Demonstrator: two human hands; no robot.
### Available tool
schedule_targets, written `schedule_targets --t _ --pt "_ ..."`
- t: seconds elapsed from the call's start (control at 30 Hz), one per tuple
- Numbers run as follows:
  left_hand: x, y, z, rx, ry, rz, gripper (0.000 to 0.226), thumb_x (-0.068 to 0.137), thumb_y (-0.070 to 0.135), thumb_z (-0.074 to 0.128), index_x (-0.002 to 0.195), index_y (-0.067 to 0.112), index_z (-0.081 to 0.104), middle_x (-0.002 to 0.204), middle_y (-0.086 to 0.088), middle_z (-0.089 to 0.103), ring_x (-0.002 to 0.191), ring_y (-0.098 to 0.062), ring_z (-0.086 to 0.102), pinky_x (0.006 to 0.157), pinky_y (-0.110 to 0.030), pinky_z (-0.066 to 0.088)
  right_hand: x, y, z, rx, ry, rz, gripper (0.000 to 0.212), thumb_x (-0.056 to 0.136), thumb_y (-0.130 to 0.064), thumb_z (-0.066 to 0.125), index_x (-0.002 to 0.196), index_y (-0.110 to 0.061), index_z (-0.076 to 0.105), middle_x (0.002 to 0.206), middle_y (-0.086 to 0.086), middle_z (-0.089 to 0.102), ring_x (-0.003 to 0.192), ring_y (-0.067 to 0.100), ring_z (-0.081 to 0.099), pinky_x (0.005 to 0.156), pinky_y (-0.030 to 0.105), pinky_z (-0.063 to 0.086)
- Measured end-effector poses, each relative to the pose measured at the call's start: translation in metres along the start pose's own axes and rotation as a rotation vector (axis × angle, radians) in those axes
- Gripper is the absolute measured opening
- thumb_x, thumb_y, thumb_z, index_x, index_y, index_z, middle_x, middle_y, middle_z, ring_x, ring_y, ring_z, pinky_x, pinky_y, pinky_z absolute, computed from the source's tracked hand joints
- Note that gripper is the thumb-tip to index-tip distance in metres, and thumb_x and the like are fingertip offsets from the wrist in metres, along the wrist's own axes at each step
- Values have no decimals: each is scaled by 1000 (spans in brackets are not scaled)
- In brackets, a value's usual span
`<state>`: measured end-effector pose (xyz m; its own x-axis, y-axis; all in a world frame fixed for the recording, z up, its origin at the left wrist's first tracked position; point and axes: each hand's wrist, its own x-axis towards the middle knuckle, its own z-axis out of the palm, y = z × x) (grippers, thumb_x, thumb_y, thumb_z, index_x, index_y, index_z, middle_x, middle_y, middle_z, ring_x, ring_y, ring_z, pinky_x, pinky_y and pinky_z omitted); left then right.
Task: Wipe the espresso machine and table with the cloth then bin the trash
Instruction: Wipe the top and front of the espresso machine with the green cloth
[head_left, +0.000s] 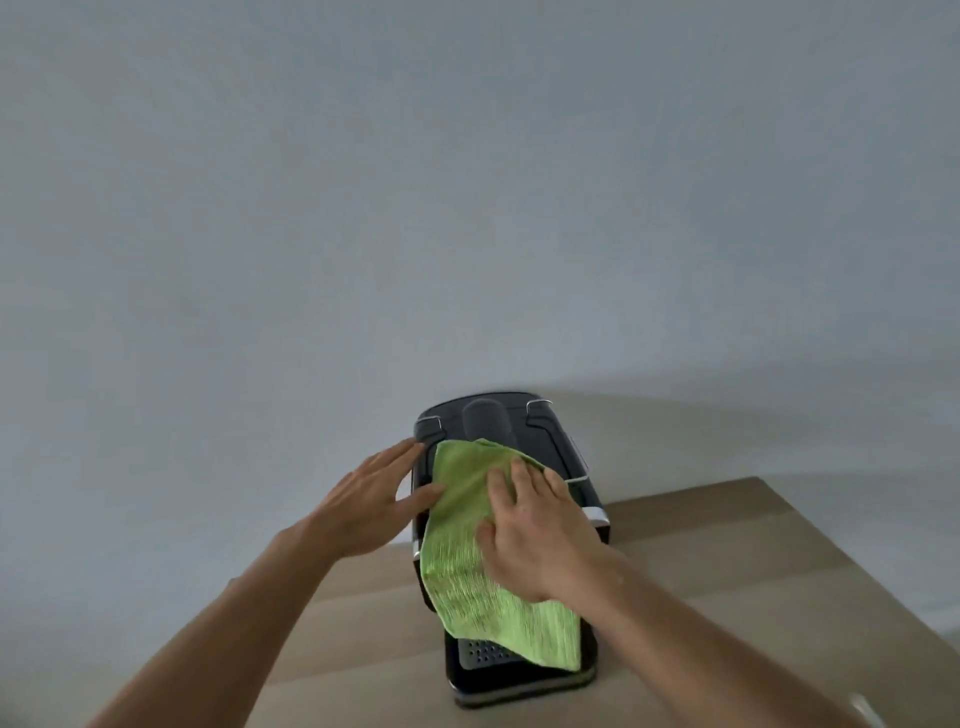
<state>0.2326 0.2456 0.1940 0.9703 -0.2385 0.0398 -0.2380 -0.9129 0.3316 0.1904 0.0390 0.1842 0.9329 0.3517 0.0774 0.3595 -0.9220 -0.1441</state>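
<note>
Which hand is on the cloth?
The right hand, spread flat on the green cloth; the left hand rests against the left side of the espresso machine.

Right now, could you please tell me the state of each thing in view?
Black espresso machine: upright on the brown table, partly covered.
Green ribbed cloth: spread over the machine's top, hanging down its front.
Left hand: fingers straight, touching the machine's left edge.
Right hand: flat, pressing the cloth.
Grey perforated drip tray: partly hidden by cloth.
</note>
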Motion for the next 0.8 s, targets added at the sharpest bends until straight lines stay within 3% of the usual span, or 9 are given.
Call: schedule_targets --t 0.13,0.23,0.33,0.43,0.53,0.63,0.7,0.8 --pt "5 -15 1 -29 -42 69 122 53 96 13 152 26 9 159 11 5 145 -5 7 115 -22 5 33 0 -7 65 -167 126 62 99 -40 18 149 -13 -6 155 21 -10 144 34 -5 116 44 -2" --pt "10 -24 0 -2 -66 125 121 53 98 10 152 30 2 156 18 -1 144 -3 6 114 -22 6 63 0 -9 66 -201 171 59 99 -40 19 149 -20 -4 156 17 -11 144 35 -6 117 48 -1" --pt "17 -27 -4 -53 -57 154 100 73 79 42 151 34 -1 156 21 -2 144 -2 7 114 -20 9 85 -9 -5 -48 -201 -91 53 98 -37 20 149 -29 8 159 4 -4 144 29 -10 116 51 -4" --pt "27 -31 -7 -76 -104 109 119 59 83 51 152 30 -2 157 19 -2 144 -1 4 116 -23 8 93 2 -6 -97 -184 -315 49 100 -35 22 149 -28 15 158 -5 6 145 17 -3 116 46 -1" --pt "35 -32 -9 -118 -148 125 131 49 91 54 151 33 -3 155 23 -3 142 3 2 117 -25 8 94 33 -13 28 -237 -148 52 101 -35 20 150 -26 3 158 -3 -10 145 16 -10 118 36 -5" --pt "40 -34 -11 -76 -193 108 140 45 90 58 152 27 -6 152 24 -8 142 3 -1 117 -24 6 100 39 -12 49 -268 15 56 99 -40 17 150 -29 -4 157 -2 -17 145 22 -11 118 44 0" --pt "44 -34 -11 -85 -194 124 134 53 77 70 152 29 -7 149 28 -10 140 6 0 116 -22 6 109 20 -7 -19 -276 -33 56 98 -40 21 150 -27 3 158 -1 -12 145 26 -11 117 49 2" --pt "50 -37 -10 -102 -199 123 132 53 71 72 152 26 -2 156 22 -2 143 1 8 118 -29 16 120 -5 -6 -136 -230 -292 52 97 -41 23 147 -28 19 158 -3 6 145 20 -1 113 55 2"
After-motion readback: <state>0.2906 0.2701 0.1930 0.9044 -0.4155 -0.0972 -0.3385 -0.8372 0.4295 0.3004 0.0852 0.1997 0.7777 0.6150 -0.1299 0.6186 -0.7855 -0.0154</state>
